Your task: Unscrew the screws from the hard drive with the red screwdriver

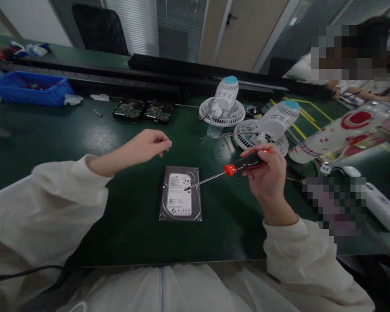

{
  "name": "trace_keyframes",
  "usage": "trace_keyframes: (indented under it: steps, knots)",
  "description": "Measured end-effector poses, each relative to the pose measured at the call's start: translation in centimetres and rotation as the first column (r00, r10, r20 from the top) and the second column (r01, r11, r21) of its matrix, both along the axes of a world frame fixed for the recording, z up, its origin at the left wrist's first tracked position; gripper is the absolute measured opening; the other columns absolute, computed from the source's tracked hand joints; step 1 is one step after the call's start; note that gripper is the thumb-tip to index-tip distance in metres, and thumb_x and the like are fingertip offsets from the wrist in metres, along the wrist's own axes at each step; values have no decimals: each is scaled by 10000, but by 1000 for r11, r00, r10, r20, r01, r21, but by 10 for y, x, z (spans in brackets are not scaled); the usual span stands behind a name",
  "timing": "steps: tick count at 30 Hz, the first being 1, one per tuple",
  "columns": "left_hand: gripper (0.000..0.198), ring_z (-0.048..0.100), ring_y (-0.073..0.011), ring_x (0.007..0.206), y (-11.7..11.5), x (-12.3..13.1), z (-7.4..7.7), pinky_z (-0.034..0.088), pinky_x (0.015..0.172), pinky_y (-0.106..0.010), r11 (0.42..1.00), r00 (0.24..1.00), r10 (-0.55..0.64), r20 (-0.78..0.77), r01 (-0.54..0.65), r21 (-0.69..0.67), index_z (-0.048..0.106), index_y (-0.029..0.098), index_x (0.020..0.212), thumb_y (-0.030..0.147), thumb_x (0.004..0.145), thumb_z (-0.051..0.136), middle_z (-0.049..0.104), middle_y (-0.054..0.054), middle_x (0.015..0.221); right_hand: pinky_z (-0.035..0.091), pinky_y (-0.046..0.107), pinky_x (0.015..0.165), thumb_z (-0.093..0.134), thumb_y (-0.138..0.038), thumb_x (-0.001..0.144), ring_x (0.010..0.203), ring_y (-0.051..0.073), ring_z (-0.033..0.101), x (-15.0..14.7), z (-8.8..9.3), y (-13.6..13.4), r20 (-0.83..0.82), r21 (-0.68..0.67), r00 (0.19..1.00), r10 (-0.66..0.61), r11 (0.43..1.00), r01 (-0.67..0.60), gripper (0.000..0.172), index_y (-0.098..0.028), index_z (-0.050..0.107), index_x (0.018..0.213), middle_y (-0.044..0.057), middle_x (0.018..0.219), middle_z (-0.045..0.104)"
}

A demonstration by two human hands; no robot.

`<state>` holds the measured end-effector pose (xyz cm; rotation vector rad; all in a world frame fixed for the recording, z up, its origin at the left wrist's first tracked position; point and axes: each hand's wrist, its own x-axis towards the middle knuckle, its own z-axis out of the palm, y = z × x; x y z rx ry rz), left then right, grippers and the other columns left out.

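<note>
On the dark green, smooth-topped table (130, 234), before the wearer: one hard drive (178, 197), a flat oblong of dark metal with rounded ridges and a white printed label, lying label up. Over its face, one screwdriver (230, 170), slim bright shaft, black handle with red collar, slanting in from the drive's right; whether the tip touches the label cannot be told. Right of the drive, the right hand (269, 173), clasping that handle. Just beyond the drive's upper left corner, the left hand (147, 145), bare, fingers loosely curled; whether anything is pinched there cannot be told. Farther beyond the drive, to its left, two units with exposed circuit boards (129, 108), black-edged and rough with components, side by side; farther left, a blue bin (42, 93), glossy, oblong. Beyond the drive to its right, two white plastic fans (226, 96), round slatted cages, pale blue caps. Farther right of the drive, a clear cylindrical bottle (323, 136), red-printed, lying tilted, and a smooth white bar (385, 208), long, round-ended.
</note>
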<state>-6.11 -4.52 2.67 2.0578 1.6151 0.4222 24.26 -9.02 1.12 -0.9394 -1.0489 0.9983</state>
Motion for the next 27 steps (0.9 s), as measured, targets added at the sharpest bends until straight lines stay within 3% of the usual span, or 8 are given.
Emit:
trace_keyframes:
  steps: [2,5,8,11,17,22,27]
  knots:
    - [347,585,-135,572,-31,-9,2,458,530,-242,994,997,-20,69,27,-103,694,181,946,466,917,498,667,-16,702,282,187,259,616,-302,686,350,88,531,2,-1,2,-13,3,1000,-4,1000,4,131,-220,542,755,-41,651,712]
    - [332,510,-119,520,-76,-19,-7,384,476,-225,943,948,-11,318,115,-313,653,202,849,519,878,559,586,20,608,248,203,251,634,-334,692,354,85,515,5,-4,6,-21,8,1000,3,1000,-3,139,-231,553,739,-36,650,704]
    - [339,521,-119,556,-112,-19,-24,409,525,-234,899,914,24,405,157,-408,643,205,816,530,889,580,586,24,630,231,227,257,642,-354,720,373,91,512,6,-9,8,-25,8,1000,13,1000,-13,135,-243,568,740,-23,667,703]
    - [345,548,-124,603,-133,-13,-39,451,572,-252,889,900,76,429,134,-439,659,194,842,530,883,593,632,5,738,220,245,270,662,-361,732,384,98,500,5,-11,7,-24,11,999,28,1000,-28,141,-256,571,745,-19,681,706]
    - [348,563,-125,622,-146,-6,-48,467,578,-253,913,893,136,430,56,-404,685,189,906,522,902,581,678,-20,834,255,215,312,616,-357,838,416,78,488,3,-13,3,-27,8,999,32,999,-31,159,-215,570,783,-4,701,689]
    - [353,548,-123,610,-148,-7,-49,446,553,-241,910,909,133,394,46,-413,722,188,921,518,899,599,681,-17,805,510,176,592,552,-466,960,659,34,559,6,-18,4,-18,-13,999,30,999,-30,357,-121,623,1021,-4,825,636]
    - [352,547,-126,623,-147,-7,-51,431,552,-237,905,901,149,408,43,-424,751,192,914,522,891,631,671,-13,780,477,159,548,540,-462,967,620,25,530,7,-19,3,-15,-23,1000,27,999,-28,344,-129,621,995,-9,803,630]
